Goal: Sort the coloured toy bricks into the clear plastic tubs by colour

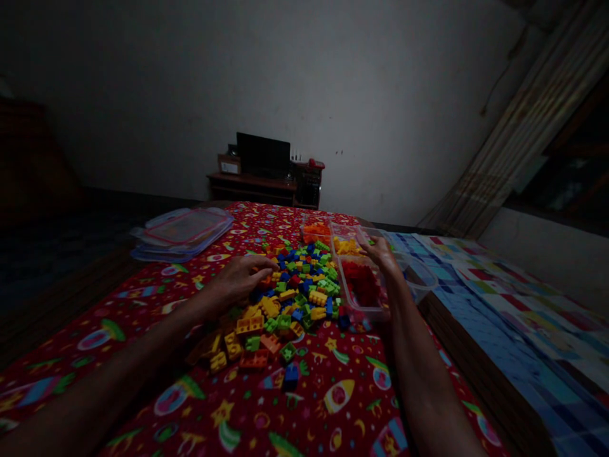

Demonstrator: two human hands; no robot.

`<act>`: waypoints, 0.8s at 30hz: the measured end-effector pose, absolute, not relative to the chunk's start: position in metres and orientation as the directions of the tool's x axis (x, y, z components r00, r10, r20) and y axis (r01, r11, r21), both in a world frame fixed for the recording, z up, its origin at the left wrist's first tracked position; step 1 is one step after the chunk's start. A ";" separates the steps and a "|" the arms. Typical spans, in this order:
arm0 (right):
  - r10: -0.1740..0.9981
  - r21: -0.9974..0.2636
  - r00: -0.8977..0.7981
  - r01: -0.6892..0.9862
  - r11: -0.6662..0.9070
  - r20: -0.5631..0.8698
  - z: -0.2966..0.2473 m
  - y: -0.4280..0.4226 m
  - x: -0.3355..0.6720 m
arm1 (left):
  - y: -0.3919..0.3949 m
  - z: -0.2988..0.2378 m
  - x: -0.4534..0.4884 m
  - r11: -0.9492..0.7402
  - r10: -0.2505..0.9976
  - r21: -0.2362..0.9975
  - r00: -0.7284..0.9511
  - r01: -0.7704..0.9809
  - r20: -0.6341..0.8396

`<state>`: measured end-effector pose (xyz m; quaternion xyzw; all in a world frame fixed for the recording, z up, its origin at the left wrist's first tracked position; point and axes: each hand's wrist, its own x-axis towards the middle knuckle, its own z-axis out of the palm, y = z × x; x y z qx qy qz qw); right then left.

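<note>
A heap of mixed toy building bricks (299, 279) in yellow, green, blue, red and orange lies on the red patterned cloth (304, 419). At its left edge is my left hand (247, 274), with fingers stretched over the bricks and thumb apart; I see nothing held. My right hand (382, 255) hovers at the right side of the clear containers, its fingers apart near the yellow bricks (347, 246). The nearest container (366, 313) holds red bricks (361, 284). Farther back, orange bricks (318, 231) fill another one.
Clear lids (185, 231) are stacked on the cloth at the left. A round clear tub (425, 276) stands right of the containers. Beyond the wooden edge (476, 368) lies blue checked bedding (480, 317). A dark monitor (263, 154) stands on a desk by the wall.
</note>
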<state>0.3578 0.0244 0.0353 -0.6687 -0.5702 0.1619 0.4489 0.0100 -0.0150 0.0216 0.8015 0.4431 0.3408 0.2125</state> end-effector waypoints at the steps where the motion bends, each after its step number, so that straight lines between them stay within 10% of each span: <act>1: 0.898 -0.776 0.326 0.630 0.027 0.296 0.039 0.023 0.357 | -0.015 0.023 0.010 -0.526 0.850 0.631 0.382 0.570 0.363; 8: 0.959 -0.719 0.031 0.668 0.190 0.282 0.060 0.000 0.321 | -0.026 0.030 0.014 -0.661 0.740 0.517 0.585 0.544 0.331; 16: 0.922 -0.218 -0.377 0.896 0.388 0.093 0.069 -0.034 0.255 | -0.019 -0.007 0.017 -0.816 0.572 0.334 0.746 0.472 0.342; 24: 0.925 0.137 -0.365 0.916 0.377 -0.107 0.067 -0.057 0.229 | -0.009 -0.006 0.005 -0.769 0.638 0.275 0.662 0.577 0.393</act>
